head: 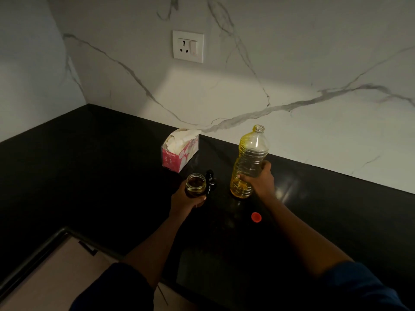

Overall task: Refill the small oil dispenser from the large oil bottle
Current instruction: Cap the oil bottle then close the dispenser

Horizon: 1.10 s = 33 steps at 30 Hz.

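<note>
My feed was dim. A warm patch of light fell on the marble wall point(303, 52) just below the wall socket point(188, 46), greying to its left. Down-right of the socket the large oil bottle point(252, 153) glowed yellow beside a glare streak on the countertop point(112, 164); frame edges bowed.

Head-worn view, down onto the corner countertop point(89, 167)

The small jar point(195, 184) is left of the big bottle point(249, 162), with a lid point(210, 180) between them (just beside the jar); the tissue box point(179, 150) sits on the counter point(89, 176) behind the jar; the cap point(256, 217) lies before the bottle; a socket point(188, 46) is on the wall point(314, 63) above the box.
</note>
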### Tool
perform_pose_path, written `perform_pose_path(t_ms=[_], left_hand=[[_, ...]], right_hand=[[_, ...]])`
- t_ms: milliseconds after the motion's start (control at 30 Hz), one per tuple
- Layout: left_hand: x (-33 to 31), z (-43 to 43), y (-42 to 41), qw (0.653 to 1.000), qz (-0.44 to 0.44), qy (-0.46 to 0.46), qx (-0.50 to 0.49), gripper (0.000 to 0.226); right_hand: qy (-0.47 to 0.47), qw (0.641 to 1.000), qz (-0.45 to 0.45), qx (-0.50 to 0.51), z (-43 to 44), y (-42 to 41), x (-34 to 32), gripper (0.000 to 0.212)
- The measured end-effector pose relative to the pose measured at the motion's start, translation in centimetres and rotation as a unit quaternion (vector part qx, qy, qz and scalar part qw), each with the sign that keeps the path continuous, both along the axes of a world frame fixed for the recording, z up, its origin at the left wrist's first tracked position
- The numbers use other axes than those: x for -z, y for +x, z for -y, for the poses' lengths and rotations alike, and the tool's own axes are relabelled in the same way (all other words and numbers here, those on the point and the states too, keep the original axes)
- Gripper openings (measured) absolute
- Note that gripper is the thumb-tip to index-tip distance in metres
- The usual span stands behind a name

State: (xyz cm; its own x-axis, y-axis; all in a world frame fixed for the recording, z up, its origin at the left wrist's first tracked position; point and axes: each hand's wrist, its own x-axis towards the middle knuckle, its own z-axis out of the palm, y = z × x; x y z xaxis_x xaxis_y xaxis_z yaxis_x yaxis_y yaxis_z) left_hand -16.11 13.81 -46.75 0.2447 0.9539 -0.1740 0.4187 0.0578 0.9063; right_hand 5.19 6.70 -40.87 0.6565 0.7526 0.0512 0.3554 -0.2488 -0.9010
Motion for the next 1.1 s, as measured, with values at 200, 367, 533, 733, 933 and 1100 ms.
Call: perform_pose_path(t_ms=[200,367,533,733,933,1100], left_hand=[[-0.5,0.2,0.5,1.000,0.007,-0.007,-0.016,0.086],[-1.1,0.6,0.2,0.998,0.034,-0.027,-0.037,0.097],[-2.4,0.8,0.1,0.999,0.025,0.022,-0.037,0.105],[-4.8,1.2,1.4,0.993,0.032,0.091,-0.072,0.100],[-6.9,1.0,3.5,0.977,0.078,0.159,-0.116,0.091],[-8.9,0.6,6.3,0.970,0.120,0.203,-0.064,0.087]], right_hand=[[-0.136,0.990,0.014,0.024,2.5,0.3,2.0,0.077],[-0.337,0.926,0.107,-0.129,4.2,-0.1,1.7,0.058],[-0.402,0.889,0.151,-0.158,5.2,-0.9,2.6,0.061],[-0.382,0.896,0.145,-0.176,5.1,-0.2,1.9,0.040],[-0.147,0.985,0.093,-0.021,5.5,1.2,-2.6,0.023],[0.093,0.988,0.044,0.112,4.6,1.7,-6.6,0.023]])
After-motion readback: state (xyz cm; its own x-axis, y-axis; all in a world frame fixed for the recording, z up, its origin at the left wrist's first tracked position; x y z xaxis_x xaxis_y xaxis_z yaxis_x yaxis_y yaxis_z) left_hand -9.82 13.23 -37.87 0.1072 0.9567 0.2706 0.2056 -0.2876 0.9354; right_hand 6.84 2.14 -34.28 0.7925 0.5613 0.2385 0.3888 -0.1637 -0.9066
